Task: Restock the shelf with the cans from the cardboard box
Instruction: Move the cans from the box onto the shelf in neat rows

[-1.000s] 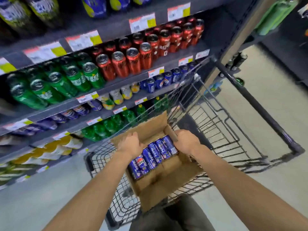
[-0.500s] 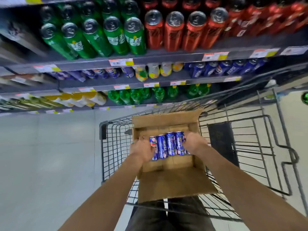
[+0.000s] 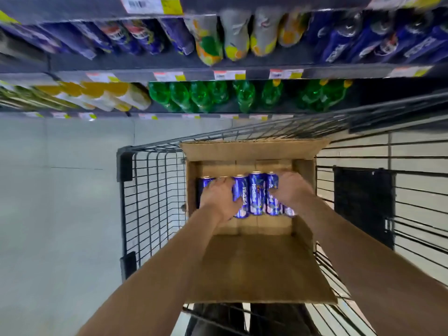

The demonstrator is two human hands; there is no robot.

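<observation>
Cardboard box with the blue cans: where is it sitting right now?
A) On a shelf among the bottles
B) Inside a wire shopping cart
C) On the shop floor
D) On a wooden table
B: the cardboard box sits inside the wire cart, whose mesh walls show on both sides of it, with the blue cans lying in it.

Bright, even store light from above, no hard shadows; floor (image 3: pixel 60 214) reads flat pale grey-green. Up top the shelf (image 3: pixel 169 61) rows are smeared w/ motion blur, bottle labels unreadable, price tags (image 3: pixel 228 75) soft. Shelf recess at right goes v. dark. Centre is sharpest: print on the cans (image 3: pixel 255 192) is legible, small glints on rims. Inner walls of the cardboard box (image 3: pixel 261 267) are slightly shaded. Wide-angle lens bends cart (image 3: pixel 145 190) wires & shelf edges near the frame edges. Forearms (image 3: pixel 155 287) are soft at the bottom.
</observation>
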